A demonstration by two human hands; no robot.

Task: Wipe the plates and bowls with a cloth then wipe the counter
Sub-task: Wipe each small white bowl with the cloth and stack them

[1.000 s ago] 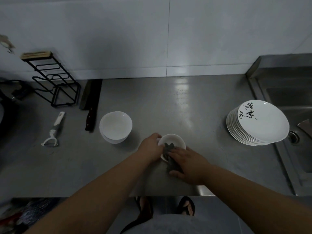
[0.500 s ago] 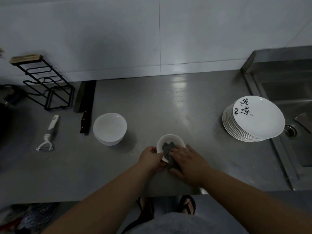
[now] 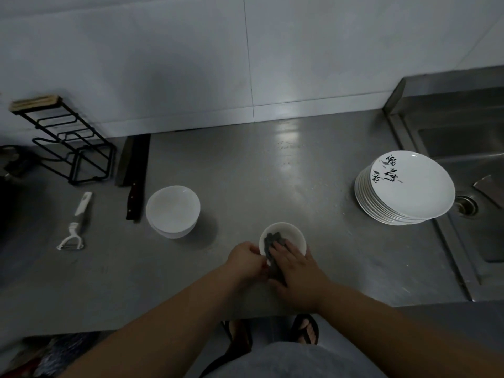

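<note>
Moved: right hand point(image 3: 296, 274) pushed cloth point(image 3: 272, 238) deeper into small bowl point(image 3: 293, 233) | left hand point(image 3: 245, 259) grips rim, right fingers flat on cloth | bowl near counter point(image 3: 272, 173) front edge | better turn bowl, wipe whole wall.

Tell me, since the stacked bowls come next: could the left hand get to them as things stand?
Probably yes. Only bare counter lies between the left hand and the stacked bowls, on its own side; but it now grips the small bowl, so it must let go first.
</note>
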